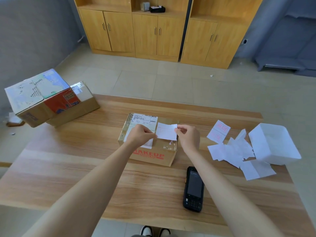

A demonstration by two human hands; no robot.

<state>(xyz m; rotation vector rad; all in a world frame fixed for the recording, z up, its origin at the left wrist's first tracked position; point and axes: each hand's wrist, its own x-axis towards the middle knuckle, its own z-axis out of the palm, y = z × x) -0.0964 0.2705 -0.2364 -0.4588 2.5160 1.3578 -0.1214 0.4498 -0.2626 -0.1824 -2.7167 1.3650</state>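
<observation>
A small brown cardboard box point(153, 155) with red "MAKEUP" print stands in the middle of the wooden table point(68, 168). A white shipping label point(144, 119) with a barcode covers its top. Above the box I hold a small white paper slip point(166, 132) stretched between both hands. My left hand point(140, 134) pinches its lower left corner. My right hand point(187, 135) pinches its upper right corner between thumb and fingers.
A black handheld scanner point(194, 189) lies on the table near my right forearm. Loose white papers point(230, 151), red-stamped stickers point(219, 131) and a white paper stack point(273, 144) lie at the right. Two larger cardboard boxes point(49, 98) sit at the table's left far corner.
</observation>
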